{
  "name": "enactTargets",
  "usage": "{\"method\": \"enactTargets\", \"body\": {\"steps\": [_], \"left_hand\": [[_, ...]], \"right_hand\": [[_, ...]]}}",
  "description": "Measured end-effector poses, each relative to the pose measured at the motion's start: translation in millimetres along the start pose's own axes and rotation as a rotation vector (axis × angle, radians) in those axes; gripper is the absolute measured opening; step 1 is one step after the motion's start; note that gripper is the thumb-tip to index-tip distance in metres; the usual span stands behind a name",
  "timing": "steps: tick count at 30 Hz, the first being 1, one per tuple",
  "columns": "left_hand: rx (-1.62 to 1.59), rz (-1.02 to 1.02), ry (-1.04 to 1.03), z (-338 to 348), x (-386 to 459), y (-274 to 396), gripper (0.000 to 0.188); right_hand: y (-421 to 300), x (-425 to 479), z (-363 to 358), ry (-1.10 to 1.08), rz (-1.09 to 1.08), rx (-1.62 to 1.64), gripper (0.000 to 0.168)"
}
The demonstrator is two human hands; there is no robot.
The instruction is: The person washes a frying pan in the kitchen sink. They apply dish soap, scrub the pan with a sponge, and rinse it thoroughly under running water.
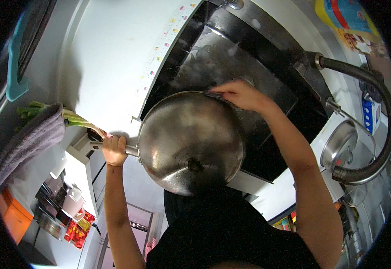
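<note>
My left hand (114, 150) is wrapped around the metal handle (132, 150) of a large stainless steel wok (185, 134). The wok is tilted up above the near edge of a dark sink (269, 80). Faint rings surround a dark spot (194, 164) low on the wok's face towards me. My right hand (240, 95) is at the wok's far rim, fingers bent over it. Under those fingertips shows a small greyish patch, too blurred to name. The sink's floor looks wet, and my right hand partly covers its drain.
A curved faucet (388, 101) arches at the right, near a steel pot lid (340, 144). A white countertop (114, 50) borders the sink on the left. Green onions (77, 119) and a grey towel (34, 141) lie beyond my left hand. A pink mug (72, 205) stands lower left.
</note>
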State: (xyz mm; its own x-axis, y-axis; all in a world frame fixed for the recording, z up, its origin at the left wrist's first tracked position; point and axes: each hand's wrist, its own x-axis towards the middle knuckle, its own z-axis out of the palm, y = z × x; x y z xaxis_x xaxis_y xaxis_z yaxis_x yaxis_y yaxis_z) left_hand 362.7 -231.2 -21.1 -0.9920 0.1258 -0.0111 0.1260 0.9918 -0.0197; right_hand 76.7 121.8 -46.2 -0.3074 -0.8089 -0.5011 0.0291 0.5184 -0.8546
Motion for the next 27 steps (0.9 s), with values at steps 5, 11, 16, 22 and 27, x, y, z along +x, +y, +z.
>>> {"method": "enactTargets", "body": {"steps": [5,11,16,22,27], "left_hand": [[-0.019,0.003,0.026,-5.4,7.3,3.4,0.016],[0.014,0.014,0.011,2.6,5.2,-0.6,0.015],[0.015,0.040,0.043,1.2,3.6,4.6,0.019],[0.051,0.039,0.034,6.4,-0.3,-2.9,0.022],[0.047,0.023,0.048,3.8,7.3,-3.8,0.018]], "right_hand": [[-16.3,37.3,14.4,-0.032,-0.159,0.027,0.033],[-34.3,55.9,8.2,-0.183,-0.154,-0.095,0.033],[18.5,-88.8,21.1,0.178,0.311,0.025,0.038],[34.7,-170.5,140.3,0.734,0.356,0.245,0.038],[36.7,-123.8,112.1,0.819,0.197,0.238,0.037]]}}
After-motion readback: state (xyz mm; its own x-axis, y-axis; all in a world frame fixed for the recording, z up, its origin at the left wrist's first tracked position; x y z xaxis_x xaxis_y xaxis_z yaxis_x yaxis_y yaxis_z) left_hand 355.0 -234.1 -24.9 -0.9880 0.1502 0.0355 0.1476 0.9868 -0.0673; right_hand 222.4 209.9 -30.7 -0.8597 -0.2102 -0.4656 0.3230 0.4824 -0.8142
